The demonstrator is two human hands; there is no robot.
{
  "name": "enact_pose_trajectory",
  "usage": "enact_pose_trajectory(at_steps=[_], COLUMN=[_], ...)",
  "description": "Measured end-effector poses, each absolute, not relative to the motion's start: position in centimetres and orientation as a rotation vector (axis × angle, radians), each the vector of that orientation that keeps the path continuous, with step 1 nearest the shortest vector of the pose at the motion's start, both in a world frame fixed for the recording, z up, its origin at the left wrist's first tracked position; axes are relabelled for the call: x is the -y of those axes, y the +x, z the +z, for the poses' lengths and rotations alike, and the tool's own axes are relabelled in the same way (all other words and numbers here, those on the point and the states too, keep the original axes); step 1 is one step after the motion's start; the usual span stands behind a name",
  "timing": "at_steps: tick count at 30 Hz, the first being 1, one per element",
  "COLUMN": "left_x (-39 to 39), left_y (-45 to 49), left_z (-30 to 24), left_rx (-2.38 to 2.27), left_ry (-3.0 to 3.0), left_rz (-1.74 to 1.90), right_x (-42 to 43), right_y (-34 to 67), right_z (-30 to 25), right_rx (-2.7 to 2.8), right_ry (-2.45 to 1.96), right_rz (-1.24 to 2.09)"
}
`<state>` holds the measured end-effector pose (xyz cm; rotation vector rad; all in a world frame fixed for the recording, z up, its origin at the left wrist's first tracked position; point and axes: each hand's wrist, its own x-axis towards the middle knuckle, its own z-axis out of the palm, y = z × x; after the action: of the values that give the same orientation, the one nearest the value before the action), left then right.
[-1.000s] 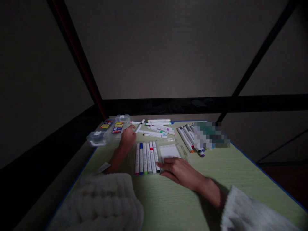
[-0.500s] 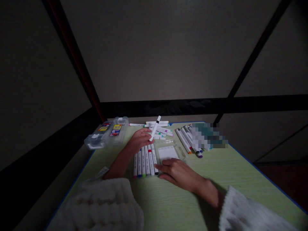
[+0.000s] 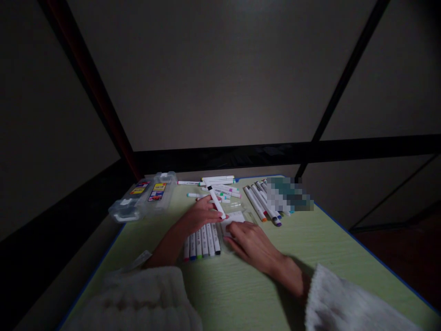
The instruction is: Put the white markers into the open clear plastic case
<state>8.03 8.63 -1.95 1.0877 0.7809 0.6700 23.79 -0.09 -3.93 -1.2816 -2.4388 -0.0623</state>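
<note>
A white marker [image 3: 216, 202] with a black band is gripped by my left hand [image 3: 201, 215], tilted above the table. Beneath that hand lies a row of markers [image 3: 202, 243] with coloured ends, side by side in a clear case. My right hand [image 3: 248, 236] rests over the clear case's bare half [image 3: 237, 217], just right of the row. Its fingers are curled together near the left hand's fingertips; whether anything is between them is hidden.
Loose markers [image 3: 223, 189] lie in a scatter behind my left hand. More markers [image 3: 257, 204] are heaped at the right beside a blurred green patch [image 3: 289, 193]. A clear lidded box [image 3: 129, 209] with stickers stands at the table's back left, near the wall.
My left hand has brought the marker lower and nearer my right hand, and its tilt has reversed. The right hand's fingers have curled in. The whole view has shifted slightly.
</note>
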Motion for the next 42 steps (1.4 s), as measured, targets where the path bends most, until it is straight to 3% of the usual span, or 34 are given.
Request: enact_pose_trajectory(at_steps=[24, 42], left_x=[-8.4, -9.7], left_y=[8.4, 8.4], left_z=[-3.4, -2.9], left_rx=[-0.575, -0.950], left_ry=[1.162, 1.134], left_rz=[0.502, 1.031], right_x=[0.0, 0.3], right_y=[24.2, 24.0], right_z=[-3.9, -3.6], right_rx=[2.497, 2.633], right_ry=[-1.214, -1.091], right_rz=[-0.325, -0.291])
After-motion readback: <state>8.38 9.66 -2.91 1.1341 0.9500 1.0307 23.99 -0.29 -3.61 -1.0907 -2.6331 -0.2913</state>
